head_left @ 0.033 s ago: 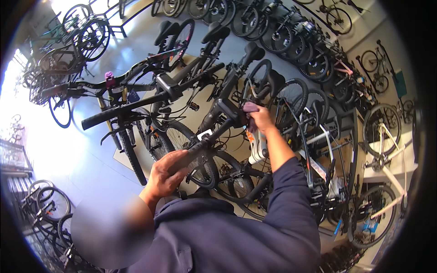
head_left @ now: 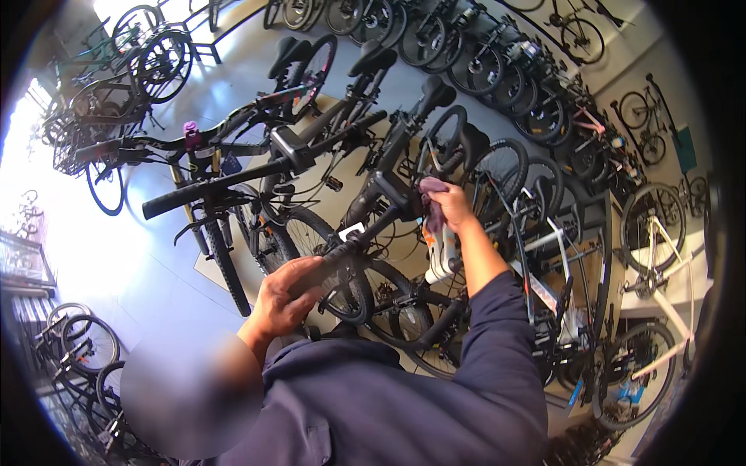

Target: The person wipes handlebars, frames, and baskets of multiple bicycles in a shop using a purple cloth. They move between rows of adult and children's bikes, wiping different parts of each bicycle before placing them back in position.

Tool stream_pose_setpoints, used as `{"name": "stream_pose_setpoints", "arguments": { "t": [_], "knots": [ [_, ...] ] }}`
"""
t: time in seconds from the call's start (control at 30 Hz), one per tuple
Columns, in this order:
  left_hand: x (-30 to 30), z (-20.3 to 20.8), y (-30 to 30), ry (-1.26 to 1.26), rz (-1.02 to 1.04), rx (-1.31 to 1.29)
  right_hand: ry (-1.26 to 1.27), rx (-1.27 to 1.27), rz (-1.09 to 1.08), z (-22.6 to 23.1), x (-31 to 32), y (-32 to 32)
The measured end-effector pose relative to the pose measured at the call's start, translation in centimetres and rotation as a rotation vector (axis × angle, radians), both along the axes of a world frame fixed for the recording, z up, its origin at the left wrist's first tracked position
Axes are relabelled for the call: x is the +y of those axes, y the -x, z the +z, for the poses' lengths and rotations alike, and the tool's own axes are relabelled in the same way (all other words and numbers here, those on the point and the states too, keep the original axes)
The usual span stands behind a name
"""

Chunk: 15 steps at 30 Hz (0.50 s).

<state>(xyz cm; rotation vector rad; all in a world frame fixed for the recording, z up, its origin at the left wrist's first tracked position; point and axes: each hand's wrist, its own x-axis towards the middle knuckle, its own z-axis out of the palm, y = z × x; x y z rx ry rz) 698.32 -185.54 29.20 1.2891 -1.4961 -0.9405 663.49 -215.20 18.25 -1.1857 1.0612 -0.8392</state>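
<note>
A black bicycle handlebar [head_left: 379, 225] slants across in front of me. My left hand [head_left: 284, 299] is wrapped round its near-left grip. At the bar's middle, beside the black block over the stem [head_left: 391, 189], my right hand [head_left: 453, 206] pinches a dull purple cloth [head_left: 432, 186] and keeps it close against the bar; whether the cloth touches the metal, I cannot tell. The bike's black saddle [head_left: 437, 92] lies farther off. A small white-edged square [head_left: 351, 232] shows beside the bar. Below my right hand is a white-and-orange frame part [head_left: 440, 252].
Just left stands another bike with a long black handlebar [head_left: 225, 185]; beyond it, one carries a purple bell-like piece [head_left: 191, 133]. Several bikes crowd close on the right, near a white frame [head_left: 558, 233]. A row of bikes [head_left: 482, 62] lines the far side. Pale floor [head_left: 155, 233] lies left.
</note>
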Motion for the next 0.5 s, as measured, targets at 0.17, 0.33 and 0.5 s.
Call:
{"name": "stream_pose_setpoints", "arguments": {
  "t": [0.17,0.33,0.5],
  "knots": [
    [0.0,-0.7,0.1,0.020,0.014,0.043,0.091,-0.231,-0.087,7.4,-2.9,-1.9],
    [0.0,-0.1,-0.3,0.036,-0.003,0.038,-0.037,-0.657,0.323,11.9,-3.7,-14.4],
    [0.7,0.1,-1.8,0.003,-0.092,0.005,0.932,0.598,0.379,3.0,-6.2,-24.3]
  ]
}}
